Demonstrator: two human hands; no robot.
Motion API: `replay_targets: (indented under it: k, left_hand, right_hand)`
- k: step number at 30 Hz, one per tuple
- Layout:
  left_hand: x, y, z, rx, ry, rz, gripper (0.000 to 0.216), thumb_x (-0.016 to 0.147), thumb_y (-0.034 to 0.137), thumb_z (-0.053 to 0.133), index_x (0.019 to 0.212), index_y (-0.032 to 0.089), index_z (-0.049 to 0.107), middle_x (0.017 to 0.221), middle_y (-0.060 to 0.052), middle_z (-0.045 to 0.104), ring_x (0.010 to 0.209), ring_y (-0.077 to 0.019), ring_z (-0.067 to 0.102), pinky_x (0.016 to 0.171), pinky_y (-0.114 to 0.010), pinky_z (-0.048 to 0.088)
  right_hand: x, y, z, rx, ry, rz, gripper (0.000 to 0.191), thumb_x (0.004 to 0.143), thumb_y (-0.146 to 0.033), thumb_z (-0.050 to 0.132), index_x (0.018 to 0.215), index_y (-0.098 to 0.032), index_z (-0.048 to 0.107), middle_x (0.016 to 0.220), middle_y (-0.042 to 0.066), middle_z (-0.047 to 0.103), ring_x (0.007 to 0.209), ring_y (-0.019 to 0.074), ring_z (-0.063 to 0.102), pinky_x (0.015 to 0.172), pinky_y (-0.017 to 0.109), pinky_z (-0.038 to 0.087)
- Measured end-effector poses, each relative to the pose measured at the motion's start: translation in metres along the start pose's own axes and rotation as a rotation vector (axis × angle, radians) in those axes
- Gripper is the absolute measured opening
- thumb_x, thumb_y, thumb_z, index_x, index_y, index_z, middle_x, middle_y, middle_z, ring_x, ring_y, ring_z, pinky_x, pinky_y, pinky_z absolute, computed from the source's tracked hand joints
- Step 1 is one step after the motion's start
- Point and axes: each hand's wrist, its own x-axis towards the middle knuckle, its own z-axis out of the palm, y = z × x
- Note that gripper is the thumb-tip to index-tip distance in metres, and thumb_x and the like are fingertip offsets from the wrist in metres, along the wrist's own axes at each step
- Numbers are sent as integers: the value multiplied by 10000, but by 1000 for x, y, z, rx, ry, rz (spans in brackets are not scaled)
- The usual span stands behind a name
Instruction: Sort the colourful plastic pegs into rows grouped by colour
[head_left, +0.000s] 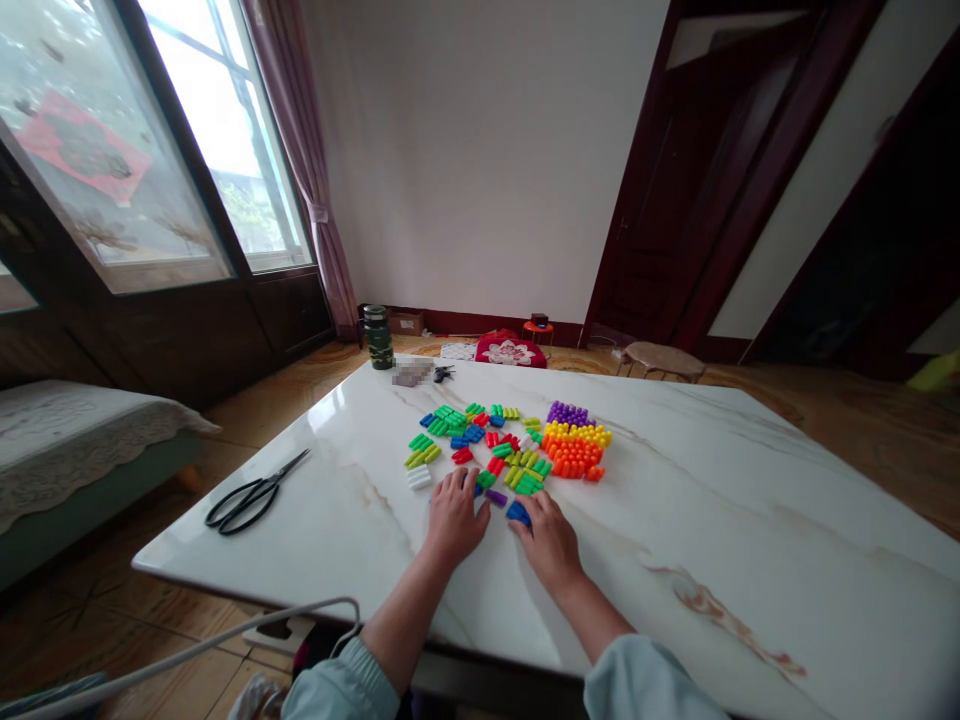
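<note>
Small glossy plastic peg-like blocks lie in many colours mid-table. My left hand [454, 515] rests palm down at their near edge, thumb apart from the fingers, over a mostly covered blue piece [478, 490]. To its right, my right hand [549, 535] has its thumb and fingers closed around blue blocks [517, 513] on the tabletop. A single purple block [496, 497] lies between both hands. Just beyond are green blocks [529, 482] and red blocks [463, 455]. White blocks [418, 477] lie left of my left hand.
Orange blocks [571, 457], yellow blocks [577, 433] and purple blocks [570, 413] form a packed cluster at right. Black-handled scissors [251, 495] lie on the marble-patterned table [712, 480] at left. A camouflage flask [379, 340] and dark keys [443, 374] are at the far edge.
</note>
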Motion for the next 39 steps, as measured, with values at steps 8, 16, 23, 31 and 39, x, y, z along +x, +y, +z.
replay_targets:
  k: [8, 16, 23, 31, 39]
  left_hand:
    - [2, 1, -11, -226, 94, 90, 382, 913, 263, 489, 1294, 242, 478, 1345, -108, 500, 1267, -252, 467, 1054, -452, 403]
    - [88, -33, -5, -18, 42, -267, 487, 842, 299, 560, 1318, 214, 503, 1416, -155, 447, 1332, -315, 412, 1069, -494, 367]
    - [164, -76, 15, 82, -275, -430, 710, 716, 533, 652, 1364, 283, 503, 1505, -149, 382, 1421, -451, 212, 1084, -625, 231]
    - [184, -92, 19, 80, -414, -345, 728, 657, 674, 652, 1283, 308, 591, 1359, -114, 552, 1263, -368, 471, 1045, -490, 352]
    - [183, -78, 8, -47, -402, -323, 511, 704, 397, 720, 1172, 198, 675, 1121, -91, 680, 1102, -276, 598, 960, -343, 454]
  right_hand:
    - [2, 19, -5, 229, 98, -57, 260, 860, -144, 500, 1107, -209, 549, 1041, 80, 572, 790, 185, 632, 761, 354, 566]
    - [-2, 7, -1, 38, -17, -118, 203, 873, -151, 490, 1048, -241, 540, 974, 63, 597, 879, 232, 642, 748, 352, 560]
    - [-3, 11, 2, 2, -16, -132, 232, 888, -196, 479, 1108, -252, 527, 995, 75, 623, 858, 237, 658, 717, 352, 570]
    - [-4, 13, 8, -30, -4, -132, 284, 887, -206, 461, 1162, -255, 507, 1082, 97, 629, 911, 246, 660, 730, 352, 576]
    - [-2, 9, 3, -16, -32, -116, 232, 880, -189, 475, 1099, -235, 535, 1032, 86, 628, 898, 236, 653, 735, 342, 560]
